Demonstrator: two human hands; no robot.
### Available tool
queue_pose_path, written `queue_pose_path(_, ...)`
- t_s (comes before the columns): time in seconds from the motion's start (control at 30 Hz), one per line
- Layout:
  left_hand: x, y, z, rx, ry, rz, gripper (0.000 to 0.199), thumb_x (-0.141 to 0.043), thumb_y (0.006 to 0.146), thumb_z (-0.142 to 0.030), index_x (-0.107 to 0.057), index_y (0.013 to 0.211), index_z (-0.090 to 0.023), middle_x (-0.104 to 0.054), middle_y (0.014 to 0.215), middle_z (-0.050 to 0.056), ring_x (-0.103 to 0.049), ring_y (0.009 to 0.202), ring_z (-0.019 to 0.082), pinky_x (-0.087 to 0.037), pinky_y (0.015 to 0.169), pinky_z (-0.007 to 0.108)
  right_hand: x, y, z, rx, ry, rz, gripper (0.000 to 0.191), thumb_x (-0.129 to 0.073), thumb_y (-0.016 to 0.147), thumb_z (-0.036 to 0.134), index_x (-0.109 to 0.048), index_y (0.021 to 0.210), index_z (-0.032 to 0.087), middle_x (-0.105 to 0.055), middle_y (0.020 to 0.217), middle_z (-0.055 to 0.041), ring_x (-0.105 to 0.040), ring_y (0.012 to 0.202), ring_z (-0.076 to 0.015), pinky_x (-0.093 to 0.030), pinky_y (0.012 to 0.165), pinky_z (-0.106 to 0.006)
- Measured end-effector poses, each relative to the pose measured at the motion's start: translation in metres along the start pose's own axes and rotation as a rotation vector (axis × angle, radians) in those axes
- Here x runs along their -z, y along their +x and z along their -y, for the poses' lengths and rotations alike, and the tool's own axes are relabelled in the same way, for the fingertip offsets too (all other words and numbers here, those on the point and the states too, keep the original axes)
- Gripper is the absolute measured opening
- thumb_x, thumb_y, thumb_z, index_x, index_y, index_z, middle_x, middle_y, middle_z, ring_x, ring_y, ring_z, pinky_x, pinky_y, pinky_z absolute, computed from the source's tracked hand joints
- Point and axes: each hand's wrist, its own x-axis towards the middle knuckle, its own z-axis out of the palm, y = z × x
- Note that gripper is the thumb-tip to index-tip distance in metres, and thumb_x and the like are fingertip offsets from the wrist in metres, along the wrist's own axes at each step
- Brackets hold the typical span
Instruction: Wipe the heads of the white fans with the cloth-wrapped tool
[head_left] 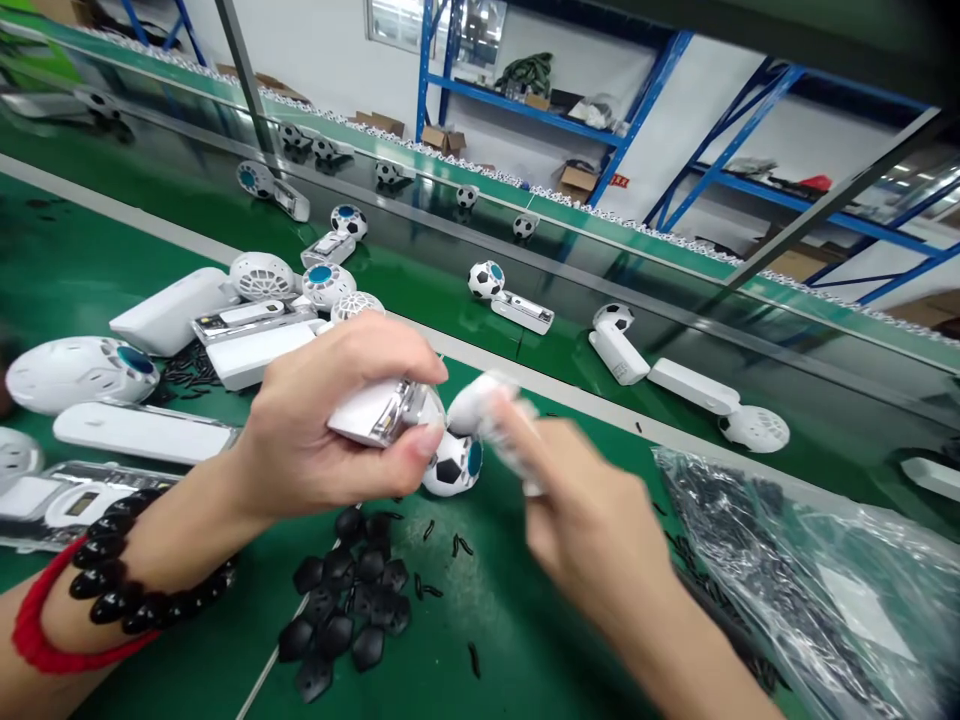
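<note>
My left hand [330, 420] is closed around a white device with a clear section [386, 410], fingers wrapped over its body. Just right of it, my right hand [577, 490] is blurred by motion and closed on a white piece [487, 405], whose shape is smeared. A black-and-white football-patterned head with a teal disc [454, 463] shows below and between the hands. Beneath my left hand, black pentagon pieces [349, 590] lie in a pile on the green surface [525, 640]. Small black parts [461, 545] are scattered beside them.
White housings [180, 310] and ball-headed units crowd the left side. More ball-headed units [523, 312] lie on the green conveyor [420, 290] ahead. A clear plastic bag [810, 580] of black parts lies at the right. Blue shelves [525, 100] stand behind.
</note>
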Motion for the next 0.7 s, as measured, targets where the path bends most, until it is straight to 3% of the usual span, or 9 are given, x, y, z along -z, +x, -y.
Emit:
queue_pose_path(0.07, 0.0, 0.001, -0.001, 0.002, -0.006, 0.007, 0.024, -0.069, 0.082, -0.018, -0.057, 0.101, -0.01, -0.063, 0.089, 0.007, -0.063, 0.086, 0.017, -0.055, 0.072, 0.034, -0.003, -0.002, 0.001, 0.015, -0.053, 0.087, 0.08, -0.042, 0.079, 0.001, -0.031, 0.15, 0.038, -0.066, 0.103, -0.0031, -0.062, 0.064, -0.0172, -0.048, 0.051, -0.025)
queue_pose_path(0.27, 0.002, -0.002, 0.002, 0.005, 0.003, -0.017, 0.025, -0.068, 0.082, -0.016, -0.058, 0.103, -0.01, -0.063, 0.091, 0.007, -0.063, 0.088, 0.017, -0.055, 0.074, 0.035, -0.006, -0.005, 0.0, 0.033, -0.116, 0.126, 0.078, -0.039, 0.081, 0.0, -0.032, 0.15, 0.036, -0.067, 0.108, -0.0052, -0.066, 0.069, -0.0194, -0.047, 0.048, -0.025)
queue_pose_path(0.4, 0.002, -0.003, 0.003, 0.024, 0.018, -0.017, 0.024, -0.068, 0.08, -0.014, -0.058, 0.102, -0.011, -0.063, 0.09, 0.006, -0.063, 0.088, 0.017, -0.055, 0.074, 0.035, 0.004, 0.0, -0.004, -0.076, 0.067, -0.037, 0.071, -0.045, 0.087, 0.003, -0.034, 0.149, 0.035, -0.062, 0.129, -0.0047, -0.068, 0.098, -0.0205, -0.056, 0.071, -0.028)
queue_pose_path(0.5, 0.001, -0.001, 0.002, 0.008, 0.016, -0.019, 0.024, -0.068, 0.081, -0.015, -0.058, 0.101, -0.011, -0.063, 0.089, 0.007, -0.063, 0.087, 0.018, -0.055, 0.073, 0.035, 0.006, 0.001, -0.002, -0.159, 0.13, -0.218, 0.069, -0.049, 0.09, 0.006, -0.031, 0.151, 0.033, -0.057, 0.137, -0.0066, -0.062, 0.114, -0.0219, -0.055, 0.086, -0.029)
queue_pose_path(0.57, 0.0, -0.001, 0.001, 0.003, 0.011, -0.021, 0.023, -0.068, 0.081, -0.015, -0.058, 0.101, -0.011, -0.063, 0.089, 0.007, -0.063, 0.087, 0.018, -0.055, 0.073, 0.035, 0.004, -0.001, 0.003, -0.133, 0.092, -0.203, 0.076, -0.047, 0.088, 0.005, -0.024, 0.154, 0.034, -0.061, 0.126, -0.0079, -0.067, 0.099, -0.0216, -0.058, 0.075, -0.029)
queue_pose_path(0.63, 0.0, -0.001, 0.0, -0.003, 0.008, -0.027, 0.024, -0.068, 0.08, -0.015, -0.058, 0.102, -0.011, -0.063, 0.089, 0.006, -0.063, 0.087, 0.017, -0.055, 0.074, 0.033, 0.002, -0.002, 0.007, -0.042, 0.0, -0.024, 0.083, -0.041, 0.081, 0.002, -0.021, 0.155, 0.036, -0.066, 0.107, -0.0063, -0.066, 0.07, -0.0198, -0.055, 0.054, -0.028)
queue_pose_path(0.7, 0.0, -0.002, 0.0, -0.003, 0.007, -0.025, 0.024, -0.068, 0.08, -0.013, -0.059, 0.102, -0.012, -0.064, 0.091, 0.006, -0.063, 0.088, 0.016, -0.055, 0.075, 0.033, 0.005, -0.001, 0.01, 0.007, -0.083, 0.125, 0.085, -0.039, 0.077, 0.001, -0.027, 0.153, 0.037, -0.067, 0.099, -0.0053, -0.062, 0.059, -0.0191, -0.05, 0.045, -0.027)
